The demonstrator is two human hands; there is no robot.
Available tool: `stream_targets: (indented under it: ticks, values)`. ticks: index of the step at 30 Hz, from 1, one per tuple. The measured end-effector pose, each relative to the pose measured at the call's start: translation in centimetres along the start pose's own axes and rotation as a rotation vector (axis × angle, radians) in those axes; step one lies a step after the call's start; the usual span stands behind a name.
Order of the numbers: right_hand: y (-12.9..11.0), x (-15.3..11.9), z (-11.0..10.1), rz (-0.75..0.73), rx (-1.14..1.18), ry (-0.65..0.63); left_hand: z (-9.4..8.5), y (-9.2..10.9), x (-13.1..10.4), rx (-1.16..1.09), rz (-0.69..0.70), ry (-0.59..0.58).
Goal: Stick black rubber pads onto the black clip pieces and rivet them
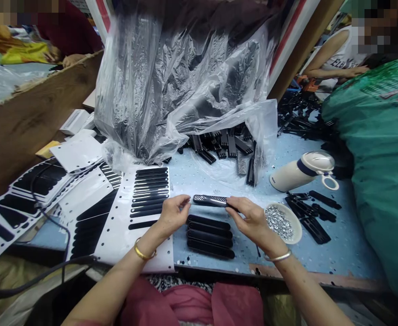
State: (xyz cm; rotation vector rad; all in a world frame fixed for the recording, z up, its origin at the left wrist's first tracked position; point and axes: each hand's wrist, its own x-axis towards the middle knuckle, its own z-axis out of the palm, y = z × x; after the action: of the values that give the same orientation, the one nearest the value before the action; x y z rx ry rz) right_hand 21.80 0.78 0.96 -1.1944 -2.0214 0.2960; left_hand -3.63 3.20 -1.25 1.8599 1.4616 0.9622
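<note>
My right hand (251,219) is closed around the right end of a slim black bar with a shiny textured surface (209,200), held roughly level above the table. Just off the bar's left end, my left hand (175,215) has thumb and forefinger pinched together; anything between them is too small to make out. Below the bar lie several black bars (209,236), side by side on the blue tabletop. A white sheet with rows of black strips (150,192) lies beside and partly under my left forearm.
Right of my right hand sits a bowl (299,231) of small metal pieces, near loose black parts (316,228) and a lying white bottle (290,174). Clear plastic (185,90) covers more black parts. Strip sheets (79,154) pile up left; a green sack (378,158) bulges at right.
</note>
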Motion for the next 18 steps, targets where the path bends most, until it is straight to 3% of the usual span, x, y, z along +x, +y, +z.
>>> stream_targets:
  ticks: [5, 18]
  values:
    - [2.2, 1.8, 1.6, -0.056, -0.029, -0.1, 1.4, -0.7, 1.5, 0.013, -0.066, -0.036]
    - [2.8, 2.1, 1.9, -0.095, -0.104, -0.221, 1.7, -0.7, 1.6, -0.017, -0.051, -0.074]
